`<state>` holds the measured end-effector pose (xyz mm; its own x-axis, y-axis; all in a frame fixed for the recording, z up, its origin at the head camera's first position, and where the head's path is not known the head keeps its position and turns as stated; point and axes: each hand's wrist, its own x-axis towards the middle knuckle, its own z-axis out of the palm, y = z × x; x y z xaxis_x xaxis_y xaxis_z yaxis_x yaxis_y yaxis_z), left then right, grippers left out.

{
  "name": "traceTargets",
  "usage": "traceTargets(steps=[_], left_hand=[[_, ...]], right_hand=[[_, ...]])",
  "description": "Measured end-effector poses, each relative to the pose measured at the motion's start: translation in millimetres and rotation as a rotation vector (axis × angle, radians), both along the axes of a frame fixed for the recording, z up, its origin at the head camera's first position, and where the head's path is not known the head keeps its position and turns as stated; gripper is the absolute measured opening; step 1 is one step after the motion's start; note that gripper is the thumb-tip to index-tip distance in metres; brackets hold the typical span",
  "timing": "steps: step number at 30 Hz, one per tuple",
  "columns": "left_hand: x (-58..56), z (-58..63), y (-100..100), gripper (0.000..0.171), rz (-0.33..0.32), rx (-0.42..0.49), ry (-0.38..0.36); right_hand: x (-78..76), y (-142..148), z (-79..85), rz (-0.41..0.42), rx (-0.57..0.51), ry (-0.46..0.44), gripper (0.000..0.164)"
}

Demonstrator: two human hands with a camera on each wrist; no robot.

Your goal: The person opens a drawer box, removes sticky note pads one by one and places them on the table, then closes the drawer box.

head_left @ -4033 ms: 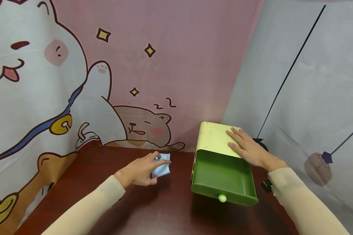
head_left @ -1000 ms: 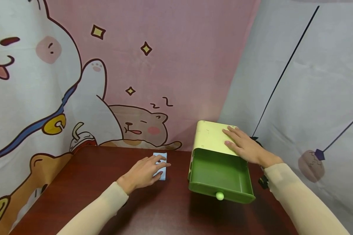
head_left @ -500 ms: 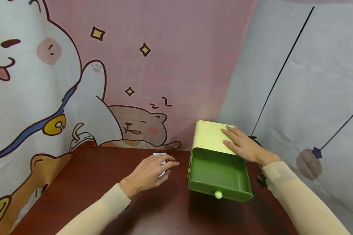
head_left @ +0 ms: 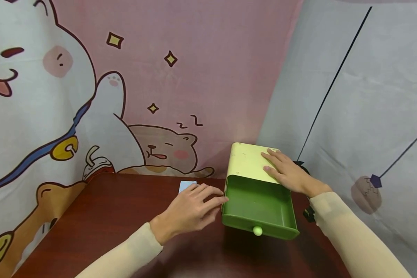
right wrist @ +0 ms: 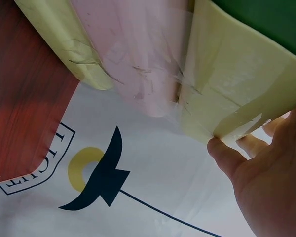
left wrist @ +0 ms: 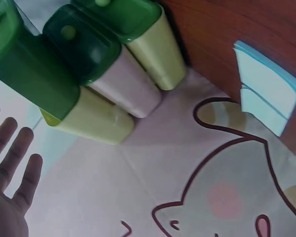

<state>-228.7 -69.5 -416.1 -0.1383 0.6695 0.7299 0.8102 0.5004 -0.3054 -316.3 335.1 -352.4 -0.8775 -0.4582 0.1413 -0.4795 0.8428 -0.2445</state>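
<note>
A mini drawer unit (head_left: 251, 160), yellow on top, stands on the dark red table with its green top drawer (head_left: 260, 204) pulled out and nothing visible inside. My right hand (head_left: 292, 173) rests on the unit's top with fingers fairly straight. My left hand (head_left: 194, 208) holds nothing, its fingers loosely bent right by the drawer's left side. Behind that hand lies a light-blue folded piece (head_left: 187, 185), thin like paper or cloth, partly hidden. The left wrist view shows the folded piece (left wrist: 269, 89) whole, with a crease across it.
Below the top tier are a pink tier (left wrist: 130, 86) and another yellow tier (left wrist: 160, 52) with their drawers pushed in. A cartoon-printed curtain (head_left: 208, 77) hangs behind the table (head_left: 118, 208). A pale curtain (head_left: 368, 96) closes off the right side.
Four seconds ago my left hand held the light-blue piece; it has let go, and the piece lies on the table. That hand has moved right to the drawer. My right hand stays on the unit.
</note>
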Motion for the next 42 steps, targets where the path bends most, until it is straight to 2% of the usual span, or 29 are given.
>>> traceTargets(steps=[10,13,17,23,30,35,42], left_hand=[[10.6,7.1,23.5,0.03,-0.055,0.003,0.092],[13.3,8.5,30.6,0.029,-0.078,-0.003,0.153],[17.5,6.8,38.9,0.03,-0.109,-0.032,0.223],[23.2,2.4,50.7,0.029,-0.142,-0.099,0.281],[23.6,1.1,65.7,0.026,-0.161,-0.181,0.379],[23.3,-2.8,76.4,0.023,-0.175,-0.196,0.408],[26.2,-5.7,81.0,0.024,-0.143,-0.209,0.377]], right_hand=[[1.0,-0.5,1.0,-0.012,-0.003,-0.014,0.071],[1.4,-1.1,1.4,-0.015,-0.002,-0.016,0.072],[2.0,-1.9,2.4,-0.019,0.004,-0.011,0.071],[3.1,-2.4,3.7,-0.021,0.006,-0.013,0.072],[2.8,-1.5,3.2,-0.022,0.004,-0.017,0.072],[1.7,-0.8,2.1,-0.017,-0.004,-0.018,0.072],[1.7,-0.3,2.5,-0.012,-0.02,-0.029,0.072]])
